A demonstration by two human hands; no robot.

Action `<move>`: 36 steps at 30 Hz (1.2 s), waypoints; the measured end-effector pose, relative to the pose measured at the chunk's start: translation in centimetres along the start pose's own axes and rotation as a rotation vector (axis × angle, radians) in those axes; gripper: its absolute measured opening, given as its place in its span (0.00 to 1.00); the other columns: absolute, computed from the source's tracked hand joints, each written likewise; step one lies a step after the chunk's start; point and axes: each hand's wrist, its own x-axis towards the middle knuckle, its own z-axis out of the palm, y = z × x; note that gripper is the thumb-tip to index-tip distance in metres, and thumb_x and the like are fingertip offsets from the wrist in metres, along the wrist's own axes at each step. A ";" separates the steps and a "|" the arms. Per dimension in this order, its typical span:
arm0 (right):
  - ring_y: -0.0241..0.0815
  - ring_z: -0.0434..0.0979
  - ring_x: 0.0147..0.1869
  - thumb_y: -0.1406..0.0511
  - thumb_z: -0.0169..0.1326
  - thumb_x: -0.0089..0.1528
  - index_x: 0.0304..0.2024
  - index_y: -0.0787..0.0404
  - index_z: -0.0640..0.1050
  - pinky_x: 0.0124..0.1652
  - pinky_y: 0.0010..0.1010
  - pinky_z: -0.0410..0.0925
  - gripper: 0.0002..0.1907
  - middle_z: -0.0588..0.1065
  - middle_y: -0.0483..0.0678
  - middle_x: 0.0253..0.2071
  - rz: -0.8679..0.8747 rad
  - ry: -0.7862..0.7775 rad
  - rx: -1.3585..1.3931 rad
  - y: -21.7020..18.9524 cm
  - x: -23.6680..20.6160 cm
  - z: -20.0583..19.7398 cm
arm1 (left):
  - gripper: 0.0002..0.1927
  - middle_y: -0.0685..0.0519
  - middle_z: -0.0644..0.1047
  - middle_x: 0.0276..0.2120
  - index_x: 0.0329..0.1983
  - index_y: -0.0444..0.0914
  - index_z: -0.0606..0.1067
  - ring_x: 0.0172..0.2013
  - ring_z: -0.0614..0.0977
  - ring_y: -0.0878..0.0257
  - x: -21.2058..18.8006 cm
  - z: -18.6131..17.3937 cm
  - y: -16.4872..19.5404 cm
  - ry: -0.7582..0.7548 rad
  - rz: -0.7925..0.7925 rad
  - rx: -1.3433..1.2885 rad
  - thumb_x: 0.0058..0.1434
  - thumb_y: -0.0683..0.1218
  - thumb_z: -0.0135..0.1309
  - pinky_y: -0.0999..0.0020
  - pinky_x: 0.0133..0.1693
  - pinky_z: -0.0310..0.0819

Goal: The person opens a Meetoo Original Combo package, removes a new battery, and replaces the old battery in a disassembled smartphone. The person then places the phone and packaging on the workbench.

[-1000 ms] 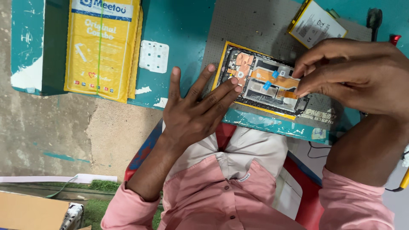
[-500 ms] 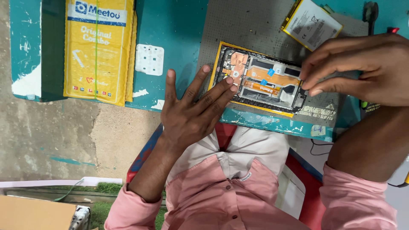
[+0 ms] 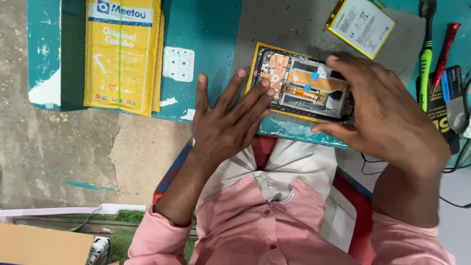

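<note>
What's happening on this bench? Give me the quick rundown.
A person in a pink shirt is working on an opened phone, its back off and its orange flex cables showing, on a grey mat on a teal bench. The left hand lies flat, fingertips on the phone's left end. The right hand arches over the phone's right end. A flat battery lies above, a yellow package to the left, tools at the right edge.

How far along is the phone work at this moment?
Done: the phone lies open with its back off, and the battery sits apart on the grey mat. In hand: the left hand steadies its edge; the right hand covers its other end. Left: its insides are exposed, unclosed.
</note>
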 end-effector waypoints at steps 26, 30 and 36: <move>0.57 0.75 0.59 0.62 0.75 0.47 0.54 0.67 0.64 0.59 0.45 0.67 0.42 0.75 0.57 0.59 -0.085 0.222 0.159 -0.2 -2.1 0.9 | 0.22 0.43 0.74 0.66 0.69 0.30 0.67 0.71 0.69 0.55 -0.1 -1.4 1.0 0.108 -0.126 -0.058 0.75 0.42 0.52 0.32 0.73 0.39; 0.56 0.76 0.60 0.63 0.76 0.48 0.54 0.67 0.61 0.60 0.44 0.67 0.42 0.74 0.58 0.60 -0.124 0.239 0.214 -0.1 -1.8 0.9 | 0.23 0.42 0.73 0.66 0.70 0.28 0.65 0.71 0.69 0.54 -0.2 -1.4 1.0 0.099 -0.132 -0.058 0.75 0.42 0.51 0.32 0.73 0.39; 0.57 0.76 0.61 0.64 0.76 0.47 0.53 0.66 0.59 0.61 0.44 0.68 0.43 0.74 0.61 0.59 -0.163 0.238 0.231 0.3 -1.6 0.9 | 0.23 0.41 0.73 0.66 0.69 0.27 0.65 0.71 0.69 0.53 -0.2 -1.4 0.9 0.099 -0.136 -0.068 0.75 0.42 0.51 0.32 0.73 0.39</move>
